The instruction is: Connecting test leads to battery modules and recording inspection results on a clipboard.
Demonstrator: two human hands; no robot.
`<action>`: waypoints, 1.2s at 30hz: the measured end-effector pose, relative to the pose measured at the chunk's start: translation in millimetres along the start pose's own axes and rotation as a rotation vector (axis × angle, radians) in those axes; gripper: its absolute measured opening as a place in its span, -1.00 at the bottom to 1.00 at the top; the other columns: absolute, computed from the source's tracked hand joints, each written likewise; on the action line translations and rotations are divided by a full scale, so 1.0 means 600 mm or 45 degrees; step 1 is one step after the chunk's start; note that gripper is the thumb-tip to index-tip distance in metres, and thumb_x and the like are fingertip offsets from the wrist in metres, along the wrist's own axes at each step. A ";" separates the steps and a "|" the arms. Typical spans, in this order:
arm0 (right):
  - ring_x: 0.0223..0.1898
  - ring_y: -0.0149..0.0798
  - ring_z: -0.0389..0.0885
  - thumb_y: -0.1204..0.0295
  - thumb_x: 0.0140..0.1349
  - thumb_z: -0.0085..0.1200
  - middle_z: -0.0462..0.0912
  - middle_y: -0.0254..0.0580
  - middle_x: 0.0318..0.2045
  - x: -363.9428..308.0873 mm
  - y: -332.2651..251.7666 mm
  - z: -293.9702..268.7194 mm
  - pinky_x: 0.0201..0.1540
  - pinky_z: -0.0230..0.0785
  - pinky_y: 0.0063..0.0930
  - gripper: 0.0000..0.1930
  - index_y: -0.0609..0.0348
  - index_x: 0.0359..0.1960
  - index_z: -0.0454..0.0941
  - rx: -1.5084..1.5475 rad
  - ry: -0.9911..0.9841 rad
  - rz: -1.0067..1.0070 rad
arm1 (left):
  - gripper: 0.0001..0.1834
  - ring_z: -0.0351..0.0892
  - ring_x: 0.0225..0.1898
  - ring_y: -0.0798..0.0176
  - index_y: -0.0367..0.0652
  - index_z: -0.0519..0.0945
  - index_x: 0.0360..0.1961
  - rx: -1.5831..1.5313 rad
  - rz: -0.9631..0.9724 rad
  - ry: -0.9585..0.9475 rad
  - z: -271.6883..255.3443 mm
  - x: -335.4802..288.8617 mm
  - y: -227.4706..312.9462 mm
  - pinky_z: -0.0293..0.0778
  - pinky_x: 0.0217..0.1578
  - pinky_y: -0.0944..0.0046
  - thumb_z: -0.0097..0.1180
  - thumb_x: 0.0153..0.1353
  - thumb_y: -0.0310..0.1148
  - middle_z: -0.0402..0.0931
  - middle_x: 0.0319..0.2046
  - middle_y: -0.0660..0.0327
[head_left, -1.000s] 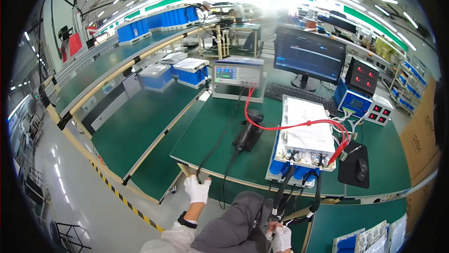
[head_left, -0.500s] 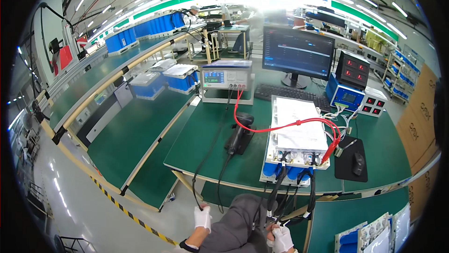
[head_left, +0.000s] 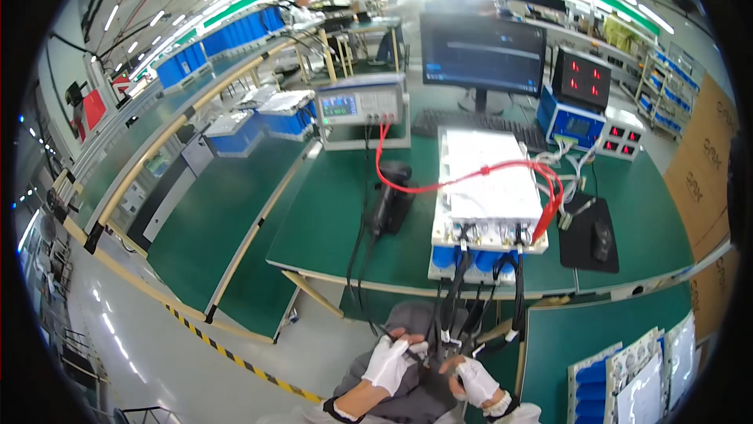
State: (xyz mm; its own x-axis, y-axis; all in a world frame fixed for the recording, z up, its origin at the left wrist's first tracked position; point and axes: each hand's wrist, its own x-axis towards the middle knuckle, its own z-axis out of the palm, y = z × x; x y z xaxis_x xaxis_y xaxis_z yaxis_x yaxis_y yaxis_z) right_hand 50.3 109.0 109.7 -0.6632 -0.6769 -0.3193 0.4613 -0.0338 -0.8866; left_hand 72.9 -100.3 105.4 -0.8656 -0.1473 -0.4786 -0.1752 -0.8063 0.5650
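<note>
A battery pack (head_left: 484,255) with blue cells stands on the green bench, a white sheet (head_left: 480,181) on its top. Thick black cables (head_left: 450,306) hang from its front edge toward my lap. Over my lap, my left hand (head_left: 392,363), in a white glove with bare fingertips, is closed on a black test lead (head_left: 357,267) running down from the bench meter (head_left: 361,106). Close by on the right, my gloved right hand (head_left: 474,381) is pinched beside the cable ends; what it holds is too small to tell. A red clip lead (head_left: 549,216) reaches the pack's front right corner.
A barcode scanner (head_left: 388,203) sits left of the pack. Behind are a keyboard (head_left: 451,124) and monitor (head_left: 482,55); right are display boxes (head_left: 580,83) and a mouse (head_left: 602,242). More packs (head_left: 592,393) stand at lower right. A lower green shelf (head_left: 212,220) lies left.
My left hand has moved right and up over my lap, bringing the black test lead close to my right hand. My right hand has shifted slightly upward. The whole view has tilted a little.
</note>
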 end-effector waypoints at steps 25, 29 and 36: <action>-0.56 -0.49 0.41 0.47 0.27 -0.06 0.57 -0.24 -0.48 0.022 0.024 0.019 -0.52 0.23 -0.64 -0.86 0.24 -0.21 0.48 0.354 0.523 0.030 | -0.68 0.56 -0.19 0.11 -0.33 0.35 -0.07 0.303 0.053 -0.130 -0.011 -0.006 -0.021 0.48 -0.07 0.15 -0.17 0.40 -0.24 0.47 -0.20 0.01; -0.55 -0.50 0.42 0.45 0.27 -0.03 0.56 -0.27 -0.49 0.023 0.017 0.021 -0.51 0.24 -0.66 -0.87 0.22 -0.22 0.49 0.375 0.527 0.057 | -0.72 0.55 -0.22 0.13 -0.31 0.34 -0.06 0.271 0.010 -0.138 -0.006 -0.005 -0.024 0.48 -0.09 0.16 -0.16 0.40 -0.28 0.46 -0.23 0.06; -0.57 -0.51 0.47 0.38 0.27 0.02 0.58 -0.29 -0.54 0.023 0.020 0.021 -0.51 0.29 -0.69 -0.83 0.26 -0.30 0.52 0.315 0.548 -0.015 | -0.87 0.54 -0.27 0.21 -0.23 0.37 -0.15 0.269 -0.013 -0.016 -0.003 0.000 -0.027 0.48 -0.17 0.28 -0.11 0.35 -0.42 0.51 -0.28 0.05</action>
State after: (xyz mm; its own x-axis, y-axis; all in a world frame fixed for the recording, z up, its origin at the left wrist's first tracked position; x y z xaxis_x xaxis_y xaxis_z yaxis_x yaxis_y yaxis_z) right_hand 54.4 89.9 98.9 -0.8286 -0.3120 -0.4649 0.5434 -0.2483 -0.8019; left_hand 76.7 -88.1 95.3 -0.8686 -0.1317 -0.4776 -0.2774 -0.6695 0.6891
